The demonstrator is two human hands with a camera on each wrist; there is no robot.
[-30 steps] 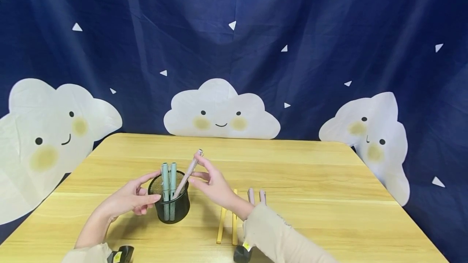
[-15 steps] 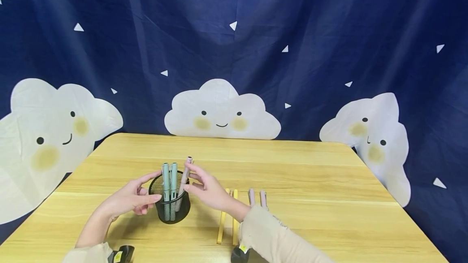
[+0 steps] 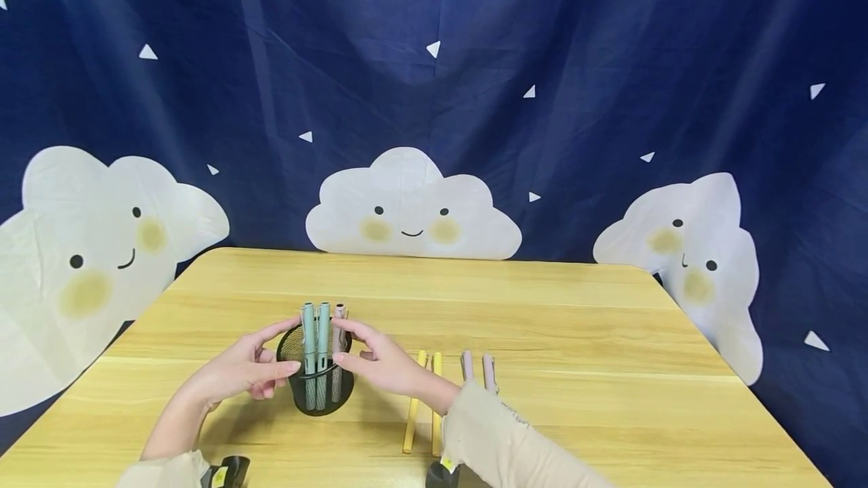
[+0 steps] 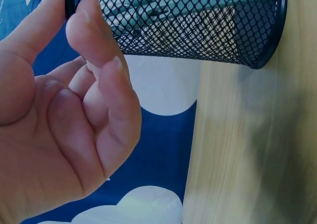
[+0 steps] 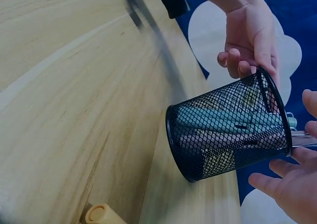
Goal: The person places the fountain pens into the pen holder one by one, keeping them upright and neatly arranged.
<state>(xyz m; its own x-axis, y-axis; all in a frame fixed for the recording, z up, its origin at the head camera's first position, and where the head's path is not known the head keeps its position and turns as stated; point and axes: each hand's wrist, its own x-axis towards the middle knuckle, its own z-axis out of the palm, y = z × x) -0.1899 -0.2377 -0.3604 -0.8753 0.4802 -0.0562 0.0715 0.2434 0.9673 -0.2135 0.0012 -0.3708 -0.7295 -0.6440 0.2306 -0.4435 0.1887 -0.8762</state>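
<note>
In the head view, a black mesh pen holder (image 3: 297, 390) stands on the table left of centre. Two green pens (image 3: 309, 330) stand upright in it. My left hand (image 3: 237, 367) holds the holder's left side, thumb at the near rim and index finger at the far rim; its other fingers curl beside the mesh. A pale pink pen (image 3: 338, 333) is inside the holder at the right, only its upper part above the rim. My right hand (image 3: 389, 364) pinches that pen near its top between thumb and fingers. In the right wrist view, the pink pen (image 5: 303, 140) shows at the fingertips.
Two yellow pens (image 3: 436, 428) lie on the table (image 3: 597, 337) under the right forearm. Two more pink pens (image 3: 489, 371) lie right of them, partly hidden by the sleeve. A blue curtain (image 3: 576, 59) with white clouds hangs behind the table.
My right hand has moved down and left with the pink pen, which has sunk deeper into the holder and gone from tilted to nearly upright. My left hand has stayed on the holder.
</note>
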